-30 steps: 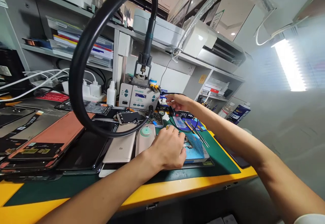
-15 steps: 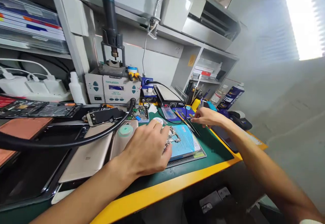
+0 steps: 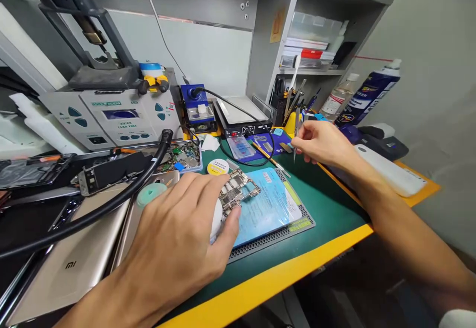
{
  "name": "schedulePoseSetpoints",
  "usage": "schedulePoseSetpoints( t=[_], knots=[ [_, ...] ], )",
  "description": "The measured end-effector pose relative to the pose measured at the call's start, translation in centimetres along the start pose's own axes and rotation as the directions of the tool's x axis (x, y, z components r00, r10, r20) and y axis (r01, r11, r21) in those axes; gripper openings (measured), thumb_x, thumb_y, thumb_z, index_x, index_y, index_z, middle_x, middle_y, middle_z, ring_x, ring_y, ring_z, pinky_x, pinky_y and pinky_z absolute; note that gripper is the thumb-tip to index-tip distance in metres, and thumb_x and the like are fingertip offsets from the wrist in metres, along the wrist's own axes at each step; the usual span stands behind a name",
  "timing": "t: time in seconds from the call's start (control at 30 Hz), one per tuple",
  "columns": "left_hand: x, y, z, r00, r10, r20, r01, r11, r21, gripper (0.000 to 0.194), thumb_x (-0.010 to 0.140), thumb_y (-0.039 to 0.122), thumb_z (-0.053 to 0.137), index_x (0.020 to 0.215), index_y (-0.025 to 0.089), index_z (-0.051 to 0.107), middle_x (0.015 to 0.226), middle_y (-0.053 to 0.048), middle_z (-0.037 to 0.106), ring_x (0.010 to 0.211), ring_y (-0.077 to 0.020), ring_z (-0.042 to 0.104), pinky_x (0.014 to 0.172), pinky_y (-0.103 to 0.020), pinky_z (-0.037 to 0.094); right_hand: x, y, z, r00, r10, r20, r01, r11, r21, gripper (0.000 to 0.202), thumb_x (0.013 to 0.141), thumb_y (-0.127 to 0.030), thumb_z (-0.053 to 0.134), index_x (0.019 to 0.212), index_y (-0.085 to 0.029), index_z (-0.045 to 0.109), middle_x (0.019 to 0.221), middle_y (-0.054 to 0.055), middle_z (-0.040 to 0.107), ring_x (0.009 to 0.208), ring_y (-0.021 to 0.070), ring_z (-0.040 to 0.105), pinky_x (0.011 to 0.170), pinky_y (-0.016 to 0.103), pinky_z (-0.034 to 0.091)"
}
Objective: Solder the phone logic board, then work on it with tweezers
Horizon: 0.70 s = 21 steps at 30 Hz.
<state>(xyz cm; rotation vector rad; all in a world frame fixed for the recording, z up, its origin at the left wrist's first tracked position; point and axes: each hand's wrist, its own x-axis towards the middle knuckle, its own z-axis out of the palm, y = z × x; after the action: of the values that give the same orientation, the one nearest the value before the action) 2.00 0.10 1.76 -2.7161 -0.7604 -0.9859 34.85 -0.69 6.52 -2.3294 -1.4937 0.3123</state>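
We pinned the board [image 3: 238, 191] flat on the blue mat [image 3: 269, 209] with our left hand [image 3: 178, 248], fingers closed on its edge to steady it, while our right hand [image 3: 320, 142] pinched tweezers [image 3: 296, 135] upright above the tabletop [image 3: 327, 204].

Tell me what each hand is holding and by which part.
The right hand pinches slim metal tweezers near their upper end, tips down. The left hand presses on the circuit board at its near edge.
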Motion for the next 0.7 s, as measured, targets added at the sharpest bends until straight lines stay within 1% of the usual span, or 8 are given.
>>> schedulePoseSetpoints(
  t=[0.03, 0.1, 0.27, 0.37, 0.47, 0.53, 0.63, 0.7],
  knots=[
    [-0.02, 0.00, -0.03, 1.000, -0.012, 0.006, 0.012, 1.000, -0.012, 0.031, 0.105, 0.032, 0.059, 0.128, 0.014, 0.066, 0.112, -0.010, 0.075, 0.101, -0.0288, 0.074, 0.078, -0.045, 0.056, -0.13, 0.00, 0.02, 0.999, -0.020, -0.032, 0.020, 1.000, 0.009, 0.010, 0.102, -0.023, 0.068, 0.092, -0.018, 0.067, 0.075, 0.001, 0.077, 0.058, 0.0164, 0.071, 0.051, 0.025, 0.054],
    [-0.07, -0.01, -0.05, 0.999, -0.030, 0.017, 0.030, 0.999, -0.036, 0.031, 0.105, 0.032, 0.060, 0.129, 0.013, 0.065, 0.115, -0.010, 0.075, 0.105, -0.0282, 0.073, 0.084, -0.045, 0.057, -0.28, -0.01, 0.20, 0.996, -0.054, -0.065, 0.055, 0.998, 0.010, 0.013, 0.097, -0.023, 0.068, 0.084, -0.020, 0.065, 0.070, 0.003, 0.077, 0.056, 0.0184, 0.072, 0.050, 0.026, 0.052],
    [-0.07, -0.09, -0.11, 0.998, 0.026, 0.058, -0.017, 0.988, -0.154, 0.035, 0.103, 0.026, 0.065, 0.135, 0.014, 0.064, 0.126, -0.010, 0.074, 0.119, -0.0257, 0.068, 0.099, -0.044, 0.056, -0.27, 0.07, 0.62, 0.994, -0.102, -0.023, 0.101, 0.994, -0.052, 0.027, 0.092, -0.029, 0.071, 0.067, -0.022, 0.063, 0.058, 0.003, 0.073, 0.051, 0.0205, 0.070, 0.048, 0.028, 0.047],
    [-0.08, -0.09, -0.22, 0.996, 0.074, 0.048, -0.064, 0.982, -0.178, 0.035, 0.101, 0.023, 0.066, 0.134, 0.013, 0.064, 0.124, -0.010, 0.074, 0.117, -0.0251, 0.066, 0.101, -0.045, 0.054, -0.24, 0.09, 0.67, 0.995, -0.101, -0.011, 0.100, 0.991, -0.087, 0.023, 0.091, -0.027, 0.071, 0.070, -0.021, 0.066, 0.059, 0.003, 0.073, 0.048, 0.0212, 0.068, 0.047, 0.029, 0.046],
    [-0.16, -0.12, -0.34, 0.995, 0.087, 0.046, -0.077, 0.980, -0.183, 0.036, 0.102, 0.023, 0.067, 0.136, 0.013, 0.063, 0.126, -0.010, 0.073, 0.118, -0.0255, 0.065, 0.104, -0.046, 0.053, -0.32, 0.02, 0.61, 0.995, -0.095, -0.010, 0.094, 0.991, -0.091, 0.025, 0.093, -0.028, 0.072, 0.070, -0.021, 0.066, 0.060, 0.005, 0.074, 0.049, 0.0231, 0.070, 0.047, 0.031, 0.047],
    [-0.20, -0.23, -0.42, 0.997, 0.063, 0.050, -0.054, 0.983, -0.178, 0.035, 0.102, 0.023, 0.066, 0.136, 0.013, 0.063, 0.127, -0.010, 0.072, 0.119, -0.0259, 0.065, 0.105, -0.046, 0.052, -0.44, -0.02, 0.50, 0.995, -0.096, -0.021, 0.095, 0.993, -0.069, 0.027, 0.096, -0.027, 0.069, 0.070, -0.022, 0.066, 0.064, 0.006, 0.077, 0.054, 0.0243, 0.074, 0.049, 0.031, 0.050],
    [-0.24, -0.53, -0.57, 0.999, -0.010, 0.031, 0.014, 0.990, -0.144, 0.034, 0.102, 0.025, 0.066, 0.134, 0.013, 0.064, 0.124, -0.009, 0.070, 0.115, -0.0251, 0.064, 0.104, -0.044, 0.049, -0.59, 0.09, 0.33, 0.994, -0.088, -0.060, 0.087, 0.996, -0.024, 0.025, 0.100, -0.022, 0.062, 0.075, -0.021, 0.067, 0.071, 0.007, 0.081, 0.061, 0.0250, 0.078, 0.053, 0.030, 0.054],
    [-0.31, -0.71, -0.66, 0.999, -0.050, 0.019, 0.052, 0.992, -0.112, 0.035, 0.102, 0.027, 0.067, 0.134, 0.012, 0.063, 0.122, -0.009, 0.068, 0.113, -0.0247, 0.063, 0.104, -0.042, 0.047, -0.59, 0.33, 0.33, 0.994, -0.094, -0.055, 0.094, 0.996, -0.013, 0.026, 0.100, -0.020, 0.061, 0.075, -0.021, 0.067, 0.070, 0.007, 0.081, 0.060, 0.0252, 0.078, 0.053, 0.031, 0.054]
  ],
)
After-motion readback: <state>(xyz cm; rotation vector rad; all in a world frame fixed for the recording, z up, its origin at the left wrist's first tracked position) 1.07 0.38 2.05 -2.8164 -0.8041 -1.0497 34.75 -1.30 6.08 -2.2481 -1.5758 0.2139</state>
